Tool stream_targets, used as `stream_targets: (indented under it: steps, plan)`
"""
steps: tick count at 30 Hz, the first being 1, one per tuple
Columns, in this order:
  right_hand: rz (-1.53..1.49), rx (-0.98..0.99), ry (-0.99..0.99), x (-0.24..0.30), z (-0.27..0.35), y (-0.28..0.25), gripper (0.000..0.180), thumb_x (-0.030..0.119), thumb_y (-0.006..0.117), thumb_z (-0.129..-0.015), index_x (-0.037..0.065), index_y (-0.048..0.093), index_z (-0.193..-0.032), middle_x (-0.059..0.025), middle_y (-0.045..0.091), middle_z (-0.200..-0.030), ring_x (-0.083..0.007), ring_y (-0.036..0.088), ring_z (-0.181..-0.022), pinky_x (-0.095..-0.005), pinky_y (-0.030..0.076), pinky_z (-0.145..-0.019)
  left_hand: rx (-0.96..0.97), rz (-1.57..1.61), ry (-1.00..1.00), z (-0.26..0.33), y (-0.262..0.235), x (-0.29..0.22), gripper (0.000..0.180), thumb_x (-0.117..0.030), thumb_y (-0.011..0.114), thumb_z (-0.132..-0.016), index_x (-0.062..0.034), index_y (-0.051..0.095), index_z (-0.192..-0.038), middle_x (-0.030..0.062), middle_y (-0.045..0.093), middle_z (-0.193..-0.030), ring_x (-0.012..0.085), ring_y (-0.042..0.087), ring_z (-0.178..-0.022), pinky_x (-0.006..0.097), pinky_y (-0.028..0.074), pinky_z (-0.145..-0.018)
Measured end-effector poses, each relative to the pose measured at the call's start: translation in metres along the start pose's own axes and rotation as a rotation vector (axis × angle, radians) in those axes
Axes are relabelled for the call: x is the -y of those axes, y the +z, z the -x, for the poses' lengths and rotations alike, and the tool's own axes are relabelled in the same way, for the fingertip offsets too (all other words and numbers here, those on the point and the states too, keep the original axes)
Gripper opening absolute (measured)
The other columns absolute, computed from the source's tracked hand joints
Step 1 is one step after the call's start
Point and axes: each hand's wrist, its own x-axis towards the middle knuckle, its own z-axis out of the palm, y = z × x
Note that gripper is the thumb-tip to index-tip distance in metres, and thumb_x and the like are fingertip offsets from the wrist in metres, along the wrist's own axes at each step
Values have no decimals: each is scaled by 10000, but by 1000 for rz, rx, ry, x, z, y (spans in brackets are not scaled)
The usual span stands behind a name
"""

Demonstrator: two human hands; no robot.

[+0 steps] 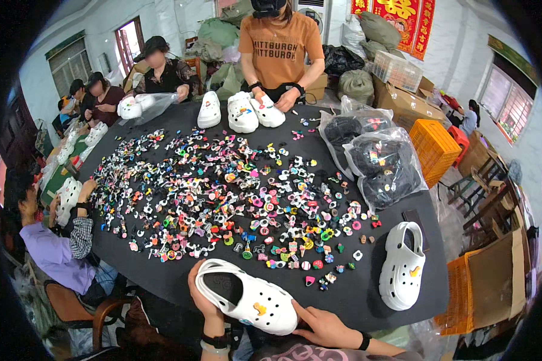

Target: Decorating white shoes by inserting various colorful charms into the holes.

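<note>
A white clog (250,304) with round holes is tilted at the table's near edge, its toe pointing to the lower right. My left hand (205,295) is wrapped round its heel end. My right hand (325,328) grips the toe, with the index finger along the side; the thumb is partly hidden. An orange charm (259,308) sits in the clog's upper. A second white clog (401,268) with a similar orange charm (415,271) stands on the table to the right. Beyond my hands spreads a wide pile of small colourful shoe charms (223,192).
Across the black table (156,280), a person in an orange shirt (283,51) handles white clogs (242,114). Bagged black clogs (385,162) lie at the right. Another person in a purple shirt (57,259) holds a clog at the left. Crates (433,150) and cartons stand beyond the table's right side.
</note>
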Motion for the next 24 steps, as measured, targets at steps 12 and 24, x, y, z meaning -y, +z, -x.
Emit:
stream_targets:
  steps: [12,24]
  plan:
    - [40,-72,-15,2,-10,-8,775,295,789,-771,54,427,-1413,-87,623,-805,-266,633,-719,-363,500,-652,-115,-143,-69,-1,-11,18,343,-179,388,-998,16,553,-1227,132,633,-1139,212,624,-1029,338,513,-921]
    - [-30,-2,67,-4,-20,-10,708,428,812,-736,66,495,-1255,-71,668,-732,-224,679,-652,-317,524,-576,-93,-234,-73,-1,-7,11,417,-273,333,-1029,9,569,-1224,131,624,-1180,208,614,-1070,337,489,-948]
